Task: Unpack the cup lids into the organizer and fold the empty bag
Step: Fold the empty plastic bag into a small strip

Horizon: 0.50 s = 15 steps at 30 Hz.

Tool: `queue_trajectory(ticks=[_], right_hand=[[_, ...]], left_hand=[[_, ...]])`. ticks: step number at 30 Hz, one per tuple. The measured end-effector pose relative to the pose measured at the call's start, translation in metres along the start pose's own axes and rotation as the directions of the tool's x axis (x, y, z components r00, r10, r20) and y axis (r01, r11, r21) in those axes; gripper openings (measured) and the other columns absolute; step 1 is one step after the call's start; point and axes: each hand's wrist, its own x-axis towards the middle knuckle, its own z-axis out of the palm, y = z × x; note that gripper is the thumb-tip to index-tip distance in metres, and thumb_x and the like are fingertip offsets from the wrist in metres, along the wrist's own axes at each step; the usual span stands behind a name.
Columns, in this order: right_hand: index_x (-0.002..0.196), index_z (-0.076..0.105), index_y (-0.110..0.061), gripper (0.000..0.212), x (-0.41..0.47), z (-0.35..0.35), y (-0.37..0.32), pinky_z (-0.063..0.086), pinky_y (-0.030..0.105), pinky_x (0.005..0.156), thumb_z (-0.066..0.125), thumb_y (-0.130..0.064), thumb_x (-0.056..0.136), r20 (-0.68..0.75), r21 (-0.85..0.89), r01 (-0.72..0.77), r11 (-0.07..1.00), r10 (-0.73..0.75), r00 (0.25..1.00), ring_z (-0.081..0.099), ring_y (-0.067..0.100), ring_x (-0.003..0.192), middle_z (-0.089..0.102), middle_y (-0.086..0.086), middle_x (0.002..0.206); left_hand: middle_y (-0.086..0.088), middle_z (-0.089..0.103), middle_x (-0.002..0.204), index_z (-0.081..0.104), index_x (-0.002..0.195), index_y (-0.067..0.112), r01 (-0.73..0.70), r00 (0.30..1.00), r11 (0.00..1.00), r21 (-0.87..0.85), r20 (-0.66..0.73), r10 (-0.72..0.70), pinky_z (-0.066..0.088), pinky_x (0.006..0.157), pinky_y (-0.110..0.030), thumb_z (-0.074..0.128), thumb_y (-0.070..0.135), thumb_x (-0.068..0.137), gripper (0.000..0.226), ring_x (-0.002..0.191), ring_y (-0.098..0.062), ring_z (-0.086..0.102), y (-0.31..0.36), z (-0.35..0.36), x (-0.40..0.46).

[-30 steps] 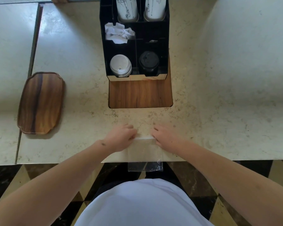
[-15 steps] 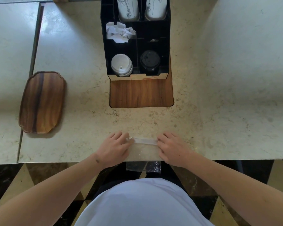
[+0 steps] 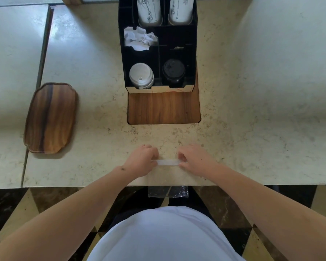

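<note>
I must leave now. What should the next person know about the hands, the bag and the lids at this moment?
Left hand and right hand: each pinches one end of the folded strip of the clear bag on the counter.
The bag's loose end hangs over the counter's near edge.
White lids and black lids sit in the organizer's front compartments.
Done: unpacking, it seems. Left: finish folding the bag.

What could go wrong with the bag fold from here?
1. The clear bag has its near end hanging over the counter edge; it could slide off if the grip loosens.
2. The left hand and right hand pinch only the narrow folded strip, so thin plastic may spring open or fold crooked.
3. The film is nearly invisible on the marble, so misalignment is hard to spot.
</note>
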Motion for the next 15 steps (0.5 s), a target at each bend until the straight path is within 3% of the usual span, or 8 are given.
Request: queue_trajectory(ticks=[4, 8, 12, 15], right_hand=[[0.093, 0.060, -0.023, 0.001, 0.003, 0.000, 0.002, 0.041, 0.028, 0.081, 0.059, -0.022, 0.094, -0.035, -0.107, 0.044, 0.993, -0.048, 0.998, 0.047, 0.014, 0.092, 0.055, -0.007, 0.095], [0.085, 0.052, -0.022, 0.011, 0.002, -0.002, 0.003, 0.043, 0.031, 0.073, 0.055, -0.014, 0.091, -0.065, -0.095, 0.031, 0.995, -0.037, 0.997, 0.047, 0.017, 0.083, 0.054, -0.006, 0.083], [0.077, 0.056, -0.017, 0.016, -0.011, 0.003, 0.004, 0.046, 0.037, 0.069, 0.063, -0.010, 0.089, -0.221, -0.239, 0.151, 0.959, -0.205, 0.954, 0.046, 0.020, 0.078, 0.057, 0.000, 0.078], [0.082, 0.066, -0.013, 0.016, -0.024, 0.014, 0.007, 0.049, 0.036, 0.065, 0.072, 0.002, 0.080, -0.252, -0.295, 0.174, 0.940, -0.252, 0.934, 0.051, 0.021, 0.080, 0.061, 0.002, 0.084]], left_hand=[[0.004, 0.059, 0.106, 0.068, 0.102, 0.018, -0.024, 1.000, 0.999, -0.042, 0.014, 0.025, 0.046, 0.082, -0.028, 0.064, 0.019, 0.097, 0.007, 0.098, -0.016, 0.055, 0.000, -0.001, 0.001], [0.003, 0.060, 0.103, 0.067, 0.098, 0.015, -0.056, 0.997, 0.997, -0.055, -0.057, 0.053, 0.049, 0.080, -0.031, 0.063, 0.013, 0.097, 0.005, 0.094, -0.018, 0.055, -0.005, 0.002, -0.003], [-0.006, 0.063, 0.088, 0.064, 0.084, 0.009, -0.233, 0.945, 0.963, 0.134, -0.201, 0.256, 0.045, 0.066, -0.032, 0.070, 0.000, 0.088, 0.012, 0.079, -0.025, 0.055, -0.006, 0.004, -0.009], [-0.008, 0.060, 0.081, 0.063, 0.079, 0.008, -0.313, 0.906, 0.913, 0.263, -0.204, 0.370, 0.048, 0.059, -0.034, 0.079, -0.007, 0.074, 0.022, 0.069, -0.025, 0.052, -0.009, 0.010, -0.014]])
